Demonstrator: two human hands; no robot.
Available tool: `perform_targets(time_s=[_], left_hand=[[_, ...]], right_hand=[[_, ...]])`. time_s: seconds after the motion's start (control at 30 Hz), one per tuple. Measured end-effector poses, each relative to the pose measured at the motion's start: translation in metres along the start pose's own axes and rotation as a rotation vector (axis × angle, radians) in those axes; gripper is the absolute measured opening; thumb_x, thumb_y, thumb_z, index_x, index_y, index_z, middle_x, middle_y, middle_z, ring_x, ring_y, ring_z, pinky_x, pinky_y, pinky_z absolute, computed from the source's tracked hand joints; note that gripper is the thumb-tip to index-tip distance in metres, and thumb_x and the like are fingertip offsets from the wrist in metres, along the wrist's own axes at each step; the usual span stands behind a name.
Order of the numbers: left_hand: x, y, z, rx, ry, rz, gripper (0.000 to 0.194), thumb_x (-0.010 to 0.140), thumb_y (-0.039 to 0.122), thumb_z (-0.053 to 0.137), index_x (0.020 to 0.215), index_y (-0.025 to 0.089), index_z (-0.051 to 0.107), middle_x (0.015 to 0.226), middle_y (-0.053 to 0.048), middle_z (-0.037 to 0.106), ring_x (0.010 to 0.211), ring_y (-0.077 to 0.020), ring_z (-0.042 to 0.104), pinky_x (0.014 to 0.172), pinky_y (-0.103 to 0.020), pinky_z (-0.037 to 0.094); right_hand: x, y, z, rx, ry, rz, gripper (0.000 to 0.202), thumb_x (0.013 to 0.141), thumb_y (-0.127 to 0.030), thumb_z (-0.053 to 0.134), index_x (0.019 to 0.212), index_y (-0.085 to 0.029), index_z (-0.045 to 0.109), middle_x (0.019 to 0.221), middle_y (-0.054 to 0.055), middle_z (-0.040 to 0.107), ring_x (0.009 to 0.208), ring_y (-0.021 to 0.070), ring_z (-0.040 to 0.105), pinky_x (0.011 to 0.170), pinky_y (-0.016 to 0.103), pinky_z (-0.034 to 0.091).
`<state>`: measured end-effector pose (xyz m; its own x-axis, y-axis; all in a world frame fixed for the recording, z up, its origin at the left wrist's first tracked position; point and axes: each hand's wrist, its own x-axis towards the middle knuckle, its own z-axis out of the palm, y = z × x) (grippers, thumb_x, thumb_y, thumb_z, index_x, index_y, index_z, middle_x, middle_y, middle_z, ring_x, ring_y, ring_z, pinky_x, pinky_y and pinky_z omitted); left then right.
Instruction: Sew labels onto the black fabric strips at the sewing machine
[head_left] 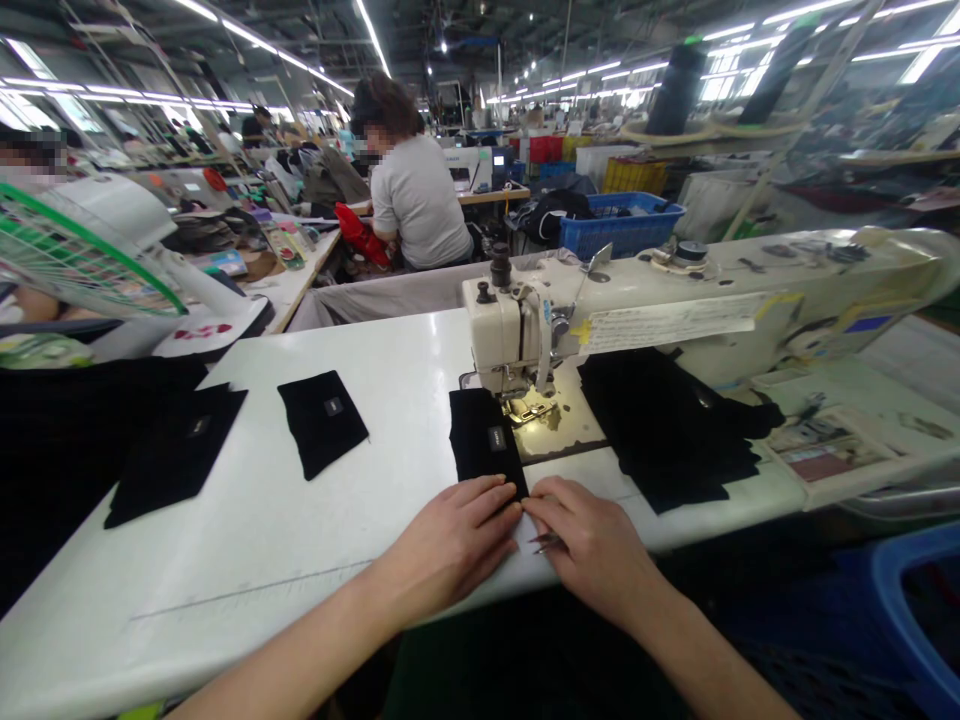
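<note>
A black fabric piece (480, 445) with a small grey label lies on the white table, its right edge beside the lit presser foot (529, 410) of the sewing machine (510, 335). My left hand (461, 530) rests over the fabric's near end, fingers closed on its edge. At the same near corner, my right hand (596, 545) pinches the cloth between thumb and forefinger. Pointed metal tips, apparently of thread snips (547, 542), stick out from under the right hand's curled fingers. The fingertips of both hands nearly touch, and the pinched edge is partly hidden.
Left on the table (405, 390) lie a labelled black piece (322, 420) and more black fabric (180, 455). A black stack (667, 430) sits right of the needle, near a tray (832, 450). A fan (82, 250) stands left; a person (416, 190) sits ahead.
</note>
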<state>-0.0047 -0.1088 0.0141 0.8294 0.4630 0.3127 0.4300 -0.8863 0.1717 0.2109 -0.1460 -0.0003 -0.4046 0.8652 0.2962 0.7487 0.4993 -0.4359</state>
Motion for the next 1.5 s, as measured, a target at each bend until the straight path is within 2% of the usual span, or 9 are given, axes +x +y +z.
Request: perform_targets(time_s=[0.57, 0.73, 0.87, 0.93, 1.03, 1.1, 1.3, 1.43, 1.5], left_hand=[[0.010, -0.032, 0.005, 0.024, 0.014, -0.005, 0.028, 0.100, 0.029, 0.053, 0.121, 0.015, 0.065, 0.125, -0.014, 0.067, 0.122, -0.0286, 0.062, 0.102, -0.046, 0.056], [0.014, -0.041, 0.004, 0.018, 0.018, 0.004, 0.028, 0.100, 0.028, 0.053, 0.121, 0.015, 0.065, 0.127, -0.014, 0.067, 0.122, -0.0285, 0.062, 0.101, -0.046, 0.056], [0.018, -0.047, 0.001, 0.010, -0.006, -0.007, 0.029, 0.100, 0.029, 0.052, 0.121, 0.014, 0.066, 0.128, -0.014, 0.067, 0.122, -0.0285, 0.062, 0.103, -0.045, 0.055], [0.020, -0.050, 0.001, 0.015, -0.008, -0.016, 0.030, 0.100, 0.029, 0.052, 0.122, 0.014, 0.066, 0.128, -0.015, 0.067, 0.122, -0.0284, 0.062, 0.103, -0.046, 0.055], [0.022, -0.055, 0.001, 0.027, -0.016, -0.031, 0.032, 0.101, 0.030, 0.051, 0.124, 0.015, 0.066, 0.129, -0.014, 0.066, 0.123, -0.0280, 0.062, 0.103, -0.046, 0.055], [0.023, -0.058, 0.001, 0.031, -0.023, -0.038, 0.032, 0.101, 0.031, 0.050, 0.124, 0.014, 0.066, 0.130, -0.014, 0.066, 0.123, -0.0278, 0.061, 0.103, -0.046, 0.054], [0.027, -0.068, 0.003, 0.034, -0.005, -0.036, 0.033, 0.101, 0.031, 0.050, 0.122, 0.014, 0.067, 0.128, -0.014, 0.066, 0.121, -0.0273, 0.062, 0.103, -0.045, 0.054], [0.031, -0.074, 0.003, 0.041, 0.017, -0.035, 0.034, 0.102, 0.033, 0.049, 0.120, 0.013, 0.069, 0.126, -0.015, 0.067, 0.119, -0.0276, 0.063, 0.102, -0.045, 0.056], [0.033, -0.077, 0.002, 0.046, 0.012, -0.038, 0.034, 0.102, 0.034, 0.049, 0.120, 0.012, 0.069, 0.126, -0.015, 0.067, 0.119, -0.0278, 0.063, 0.102, -0.045, 0.056]], right_hand=[[0.027, 0.011, 0.002, -0.082, -0.012, 0.037, 0.034, 0.082, -0.002, 0.056, 0.107, -0.021, 0.070, 0.109, 0.006, 0.068, 0.095, 0.0205, 0.067, 0.074, 0.029, 0.053], [0.017, 0.019, -0.019, -0.221, 0.239, 0.152, 0.023, 0.092, -0.012, 0.055, 0.105, -0.022, 0.071, 0.112, 0.005, 0.070, 0.088, 0.0187, 0.069, 0.068, 0.027, 0.051], [0.007, 0.039, -0.051, -0.407, 0.476, 0.399, 0.023, 0.099, -0.028, 0.051, 0.107, -0.022, 0.071, 0.116, 0.005, 0.070, 0.076, 0.0169, 0.068, 0.060, 0.029, 0.048], [0.005, 0.052, -0.065, -0.503, 0.513, 0.520, 0.029, 0.098, -0.039, 0.052, 0.110, -0.020, 0.071, 0.118, 0.007, 0.069, 0.075, 0.0187, 0.067, 0.058, 0.031, 0.047], [0.005, 0.069, -0.076, -0.595, 0.432, 0.657, 0.044, 0.095, -0.054, 0.056, 0.116, -0.018, 0.069, 0.121, 0.011, 0.068, 0.077, 0.0230, 0.067, 0.055, 0.033, 0.043], [0.005, 0.077, -0.078, -0.620, 0.365, 0.714, 0.048, 0.093, -0.057, 0.058, 0.118, -0.018, 0.067, 0.119, 0.011, 0.068, 0.077, 0.0243, 0.066, 0.053, 0.033, 0.040], [0.011, 0.085, -0.075, -0.593, 0.342, 0.716, 0.019, 0.095, -0.037, 0.059, 0.097, -0.022, 0.070, 0.104, 0.005, 0.070, 0.076, 0.0216, 0.065, 0.051, 0.030, 0.033], [0.020, 0.080, -0.075, -0.595, 0.345, 0.801, 0.045, 0.089, -0.062, 0.062, 0.103, -0.019, 0.068, 0.098, 0.007, 0.071, 0.075, 0.0257, 0.066, 0.050, 0.030, 0.030], [0.024, 0.078, -0.077, -0.595, 0.291, 0.859, 0.050, 0.087, -0.065, 0.064, 0.107, -0.019, 0.066, 0.091, 0.007, 0.071, 0.075, 0.0280, 0.067, 0.050, 0.030, 0.029]])
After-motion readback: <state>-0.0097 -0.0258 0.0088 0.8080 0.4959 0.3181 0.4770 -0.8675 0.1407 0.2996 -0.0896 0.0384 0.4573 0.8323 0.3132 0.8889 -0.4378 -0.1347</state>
